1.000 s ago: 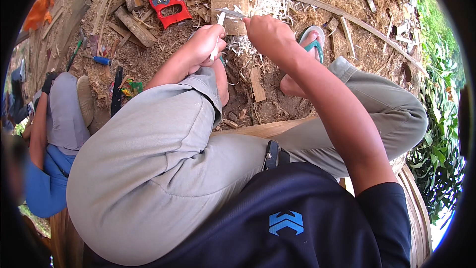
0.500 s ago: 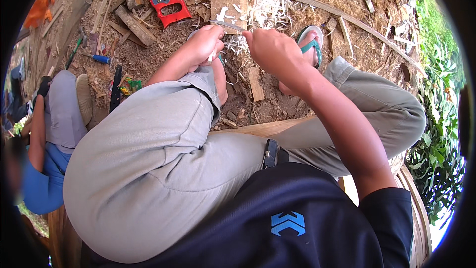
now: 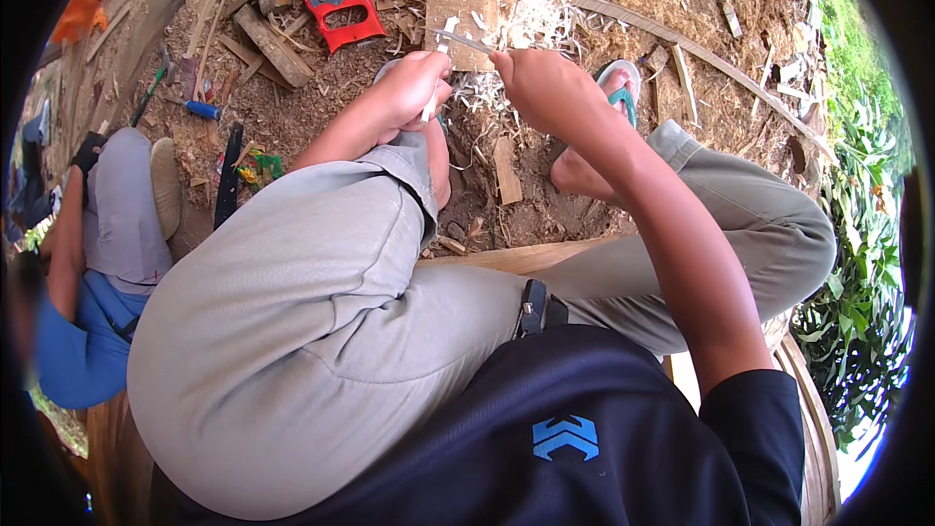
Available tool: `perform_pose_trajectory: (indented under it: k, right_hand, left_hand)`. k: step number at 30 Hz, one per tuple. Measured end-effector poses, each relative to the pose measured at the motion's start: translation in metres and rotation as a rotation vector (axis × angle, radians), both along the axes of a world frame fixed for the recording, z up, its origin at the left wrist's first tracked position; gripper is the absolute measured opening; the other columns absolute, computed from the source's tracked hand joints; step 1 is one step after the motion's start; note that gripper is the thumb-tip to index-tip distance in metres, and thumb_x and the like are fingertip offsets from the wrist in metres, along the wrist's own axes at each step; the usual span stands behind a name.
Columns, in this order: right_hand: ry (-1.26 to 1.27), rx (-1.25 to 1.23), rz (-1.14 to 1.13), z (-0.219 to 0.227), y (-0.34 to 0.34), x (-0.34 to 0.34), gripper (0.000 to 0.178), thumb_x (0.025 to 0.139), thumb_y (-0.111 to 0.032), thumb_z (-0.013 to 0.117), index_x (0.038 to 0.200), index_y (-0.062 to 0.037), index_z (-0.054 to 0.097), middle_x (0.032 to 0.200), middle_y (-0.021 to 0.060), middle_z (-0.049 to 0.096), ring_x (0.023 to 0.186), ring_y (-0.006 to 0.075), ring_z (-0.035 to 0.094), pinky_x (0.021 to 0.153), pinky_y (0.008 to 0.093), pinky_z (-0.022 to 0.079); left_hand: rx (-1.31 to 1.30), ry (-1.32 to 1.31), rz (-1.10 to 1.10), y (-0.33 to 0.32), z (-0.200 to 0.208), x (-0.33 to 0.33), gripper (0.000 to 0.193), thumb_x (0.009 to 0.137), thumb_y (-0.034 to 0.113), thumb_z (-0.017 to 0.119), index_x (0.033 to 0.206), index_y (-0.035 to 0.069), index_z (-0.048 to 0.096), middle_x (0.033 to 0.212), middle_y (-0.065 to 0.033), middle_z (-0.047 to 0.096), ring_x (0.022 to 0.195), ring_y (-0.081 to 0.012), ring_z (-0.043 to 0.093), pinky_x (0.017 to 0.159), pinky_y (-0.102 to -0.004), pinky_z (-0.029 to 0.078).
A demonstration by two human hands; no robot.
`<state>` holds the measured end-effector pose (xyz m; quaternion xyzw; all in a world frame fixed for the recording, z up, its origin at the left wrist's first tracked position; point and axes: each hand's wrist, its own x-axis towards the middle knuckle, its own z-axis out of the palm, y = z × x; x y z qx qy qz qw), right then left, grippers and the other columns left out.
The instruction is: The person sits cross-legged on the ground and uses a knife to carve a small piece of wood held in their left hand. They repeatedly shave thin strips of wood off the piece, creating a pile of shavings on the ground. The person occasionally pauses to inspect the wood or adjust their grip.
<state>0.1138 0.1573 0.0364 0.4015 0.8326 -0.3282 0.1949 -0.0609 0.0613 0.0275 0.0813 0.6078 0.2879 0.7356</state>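
Note:
My left hand (image 3: 415, 88) is closed around a thin pale wooden stick (image 3: 430, 105), which pokes out above and below the fist. Its upper end reaches just over the near end of a wooden board (image 3: 465, 0). In my right hand (image 3: 547, 86) is a knife, gripped with the fist turned down; its handle is hidden by the fingers. The narrow knife blade (image 3: 466, 40) points left and lies across the stick near its top, though I cannot tell whether they touch. Both hands hover above the ground between my feet.
White shavings (image 3: 536, 0) lie heaped beside the board. A red-handled saw (image 3: 341, 15) rests beyond my left hand, near wood offcuts (image 3: 273, 47). A blue-handled tool (image 3: 202, 109) and dark bar (image 3: 229, 170) lie left. Another person (image 3: 83, 331) sits at far left.
The stick now shows more fully, standing above my left fist, with the blade across its upper part. Both hands appear slightly further right, as does the scene around them.

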Motion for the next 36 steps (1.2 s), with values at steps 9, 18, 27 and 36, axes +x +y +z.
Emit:
perform_pose_trajectory:
  k: [9, 18, 27, 36]
  right_hand:
    - [-0.018, 0.115, 0.078, 0.014, -0.009, -0.005, 0.05, 0.103, -0.036, 0.04, 0.075, -0.0055, 0.068, 0.07, 0.0149, 0.07, 0.066, 0.0299, 0.071, 0.053, 0.0387, 0.057]
    - [-0.003, 0.085, -0.057, -0.031, 0.006, -0.01, 0.055, 0.105, -0.038, 0.032, 0.085, 0.0003, 0.066, 0.08, 0.0226, 0.069, 0.075, 0.0373, 0.069, 0.066, 0.0461, 0.056]
    - [0.075, 0.007, 0.021, -0.011, 0.003, 0.009, 0.055, 0.103, -0.039, 0.036, 0.08, -0.0008, 0.068, 0.077, 0.0228, 0.068, 0.076, 0.0376, 0.07, 0.068, 0.0473, 0.056]
    - [-0.007, 0.111, 0.029, -0.026, 0.006, -0.014, 0.052, 0.104, -0.038, 0.037, 0.081, -0.003, 0.069, 0.075, 0.0172, 0.07, 0.071, 0.033, 0.071, 0.062, 0.0416, 0.058]
  left_hand:
    - [0.009, 0.092, -0.055, -0.001, -0.007, 0.003, 0.02, 0.094, 0.023, 0.036, 0.082, 0.009, 0.044, 0.053, 0.0003, 0.041, 0.037, -0.0099, 0.029, 0.034, -0.0298, 0.018]
    - [-0.019, 0.004, -0.013, 0.003, -0.003, 0.0, 0.018, 0.092, 0.023, 0.039, 0.089, 0.008, 0.047, 0.053, 0.0002, 0.042, 0.037, -0.0097, 0.031, 0.034, -0.029, 0.017]
    - [-0.007, -0.025, 0.021, -0.001, -0.003, -0.003, 0.016, 0.093, 0.023, 0.042, 0.088, 0.008, 0.047, 0.052, 0.0017, 0.04, 0.036, -0.0084, 0.033, 0.031, -0.0263, 0.018]
    - [-0.025, -0.041, 0.023, 0.004, 0.005, -0.002, 0.015, 0.093, 0.024, 0.042, 0.087, 0.01, 0.045, 0.052, 0.0033, 0.038, 0.036, -0.0074, 0.032, 0.031, -0.0255, 0.017]
